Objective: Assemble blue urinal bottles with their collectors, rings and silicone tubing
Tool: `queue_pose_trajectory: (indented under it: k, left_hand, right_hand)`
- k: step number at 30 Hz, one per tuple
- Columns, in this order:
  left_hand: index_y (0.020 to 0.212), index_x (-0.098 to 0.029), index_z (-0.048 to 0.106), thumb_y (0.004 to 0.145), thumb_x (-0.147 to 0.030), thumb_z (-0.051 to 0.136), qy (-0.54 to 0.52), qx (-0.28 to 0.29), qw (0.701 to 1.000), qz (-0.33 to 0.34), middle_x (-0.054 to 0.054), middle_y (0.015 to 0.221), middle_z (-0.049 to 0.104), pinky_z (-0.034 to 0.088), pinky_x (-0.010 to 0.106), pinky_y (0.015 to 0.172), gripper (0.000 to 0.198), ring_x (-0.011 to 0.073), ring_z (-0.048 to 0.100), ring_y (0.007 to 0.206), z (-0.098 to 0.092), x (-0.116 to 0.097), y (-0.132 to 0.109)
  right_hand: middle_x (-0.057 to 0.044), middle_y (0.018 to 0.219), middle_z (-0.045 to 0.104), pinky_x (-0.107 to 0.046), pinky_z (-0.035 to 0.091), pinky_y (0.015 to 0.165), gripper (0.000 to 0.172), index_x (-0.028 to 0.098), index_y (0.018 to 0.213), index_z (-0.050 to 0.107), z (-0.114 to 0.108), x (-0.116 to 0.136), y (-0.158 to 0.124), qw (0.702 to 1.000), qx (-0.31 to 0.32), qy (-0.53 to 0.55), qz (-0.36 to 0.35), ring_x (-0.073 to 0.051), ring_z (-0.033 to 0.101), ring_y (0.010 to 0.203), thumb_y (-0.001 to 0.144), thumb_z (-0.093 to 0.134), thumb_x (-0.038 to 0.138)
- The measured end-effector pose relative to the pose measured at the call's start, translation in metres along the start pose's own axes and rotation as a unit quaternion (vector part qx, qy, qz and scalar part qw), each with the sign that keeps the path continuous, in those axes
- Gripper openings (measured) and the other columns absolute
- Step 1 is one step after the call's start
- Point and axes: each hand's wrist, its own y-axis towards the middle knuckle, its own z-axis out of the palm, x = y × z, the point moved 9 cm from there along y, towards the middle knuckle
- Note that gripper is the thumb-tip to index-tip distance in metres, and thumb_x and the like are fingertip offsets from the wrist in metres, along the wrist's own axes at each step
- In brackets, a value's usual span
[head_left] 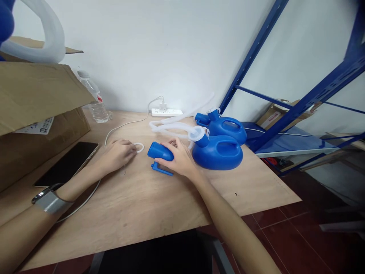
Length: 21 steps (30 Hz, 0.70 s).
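Observation:
My left hand [121, 154], above the wooden table, pinches a thin white ring [139, 147] between its closed fingers. My right hand [180, 159] is wrapped round a blue cup-shaped part [160, 151], whose round end points left. Just below that part is a flat blue handle-like piece [162, 169]. To the right of my right hand lies a blue jug [218, 154] with a white lid at its neck. A second blue jug [228, 129] is behind it. Clear tubing [173, 127] is coiled behind my right hand.
A cardboard box [42, 144] stands at the left, beside a dark phone [68, 163]. A water bottle [95, 101] and a power strip [167, 112] are near the wall. A white cable [125, 124] crosses the table [137, 224]. Blue shelving [253, 53] is at the right.

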Motion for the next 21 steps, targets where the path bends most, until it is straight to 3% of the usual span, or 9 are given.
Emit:
queue_pose_trajectory:
  k: [3,9,12,15,18,21]
  left_hand:
    - [0.115,-0.021,0.075,0.101,-0.049,0.038,-0.001,-0.012,1.0,-0.019,0.015,0.12,0.072,0.053,0.044,0.088,0.049,0.0339,0.068,0.107,0.003,0.014,-0.003]
    - [0.115,-0.023,0.074,0.101,-0.045,0.032,-0.005,-0.009,1.0,-0.002,0.014,0.122,0.072,0.052,0.043,0.092,0.049,0.0326,0.066,0.112,0.011,0.033,-0.003]
    - [0.11,-0.024,0.076,0.099,-0.041,0.03,-0.003,-0.015,1.0,0.003,0.015,0.12,0.074,0.051,0.047,0.092,0.05,0.035,0.067,0.112,0.007,0.04,-0.002]
    - [0.108,-0.025,0.076,0.098,-0.04,0.031,0.0,-0.021,1.0,0.0,0.015,0.117,0.075,0.051,0.049,0.088,0.048,0.0369,0.068,0.111,0.003,0.046,-0.003]
    - [0.103,-0.024,0.076,0.096,-0.038,0.035,0.011,-0.039,0.999,0.002,0.015,0.115,0.075,0.051,0.051,0.088,0.043,0.0371,0.069,0.109,-0.004,0.047,-0.004]
    - [0.096,-0.023,0.075,0.096,-0.036,0.039,0.008,-0.091,0.996,-0.001,0.013,0.11,0.077,0.052,0.05,0.087,0.038,0.0356,0.071,0.103,-0.022,0.039,-0.007]
  right_hand:
    - [-0.011,0.13,0.068,-0.045,0.05,0.104,0.062,0.024,0.141,0.065,0.011,-0.005,0.007,0.999,0.013,-0.035,0.02,-0.029,0.067,0.118,0.09,0.075,0.057]
    - [-0.009,0.123,0.077,-0.059,0.022,0.123,0.05,0.022,0.125,0.072,0.025,0.008,0.027,0.993,-0.026,-0.114,-0.014,-0.03,0.065,0.122,0.096,0.065,0.063]
    - [-0.011,0.124,0.076,-0.061,0.023,0.122,0.053,0.021,0.128,0.07,0.035,0.021,0.033,0.987,-0.025,-0.157,-0.041,-0.032,0.062,0.123,0.102,0.053,0.063]
    - [-0.012,0.133,0.073,-0.055,0.032,0.119,0.051,0.02,0.134,0.068,0.035,0.032,0.031,0.985,-0.034,-0.155,-0.067,-0.032,0.059,0.128,0.106,0.048,0.059]
    - [-0.011,0.127,0.074,-0.043,0.048,0.106,0.04,0.02,0.127,0.071,0.009,0.041,0.014,0.984,-0.086,-0.116,-0.103,-0.027,0.064,0.119,0.109,0.049,0.048]
    - [-0.009,0.113,0.076,-0.04,0.052,0.098,0.026,0.021,0.117,0.073,-0.05,0.038,-0.016,0.961,-0.21,-0.111,-0.142,-0.024,0.068,0.107,0.106,0.054,0.034]
